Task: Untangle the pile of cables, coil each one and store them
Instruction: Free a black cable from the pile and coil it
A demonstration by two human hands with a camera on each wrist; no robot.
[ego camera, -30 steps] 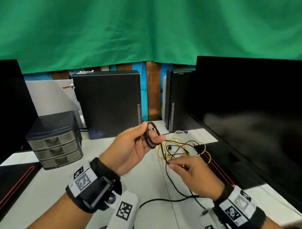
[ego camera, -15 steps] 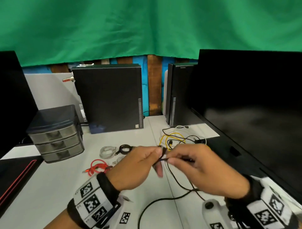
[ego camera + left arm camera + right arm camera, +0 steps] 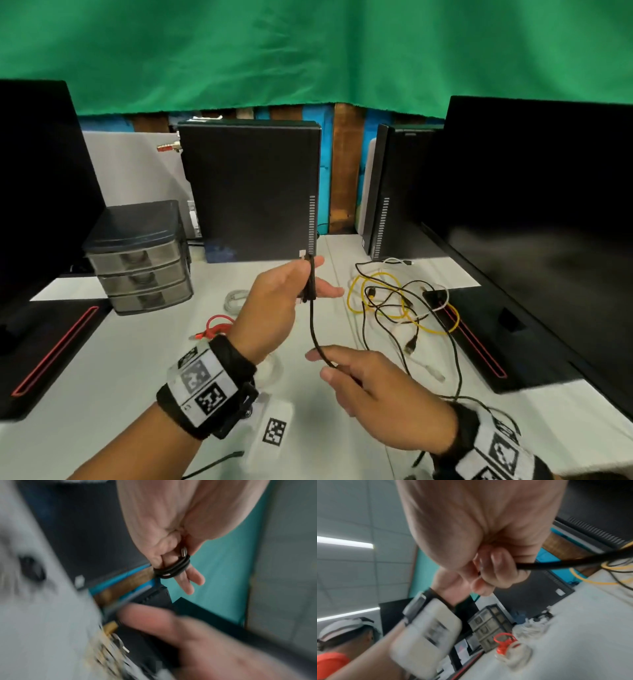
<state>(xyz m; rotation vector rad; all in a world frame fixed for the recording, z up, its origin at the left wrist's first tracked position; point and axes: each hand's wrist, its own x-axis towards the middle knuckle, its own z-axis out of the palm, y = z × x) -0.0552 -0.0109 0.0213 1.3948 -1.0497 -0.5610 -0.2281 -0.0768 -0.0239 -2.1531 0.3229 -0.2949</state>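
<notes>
Green backdrop above, white table (image 3: 113, 370) below, dark monitors at both frame edges. Far left: grey drawer unit (image 3: 140, 260). Next right, low on the table: a red cable coil (image 3: 217, 327) and a pale coil (image 3: 236, 299), already wound. Centre frame: left hand (image 3: 284, 298) raised, fingers curled round a small coil of the black cable (image 3: 311, 322); the left wrist view shows several turns looped over the fingers, a metal plug end poking out. From the coil the free length drops almost straight down, then bends right into the right hand (image 3: 373, 387), lower centre, where fingers pinch it. Long axis of that span: near vertical, so the next turn likely means bringing the right hand up toward the left. Cable is thin, matte, supple. Right of centre: tangle (image 3: 400, 305) of yellow, black and white cables lies loose on the table, not yet sorted.
</notes>
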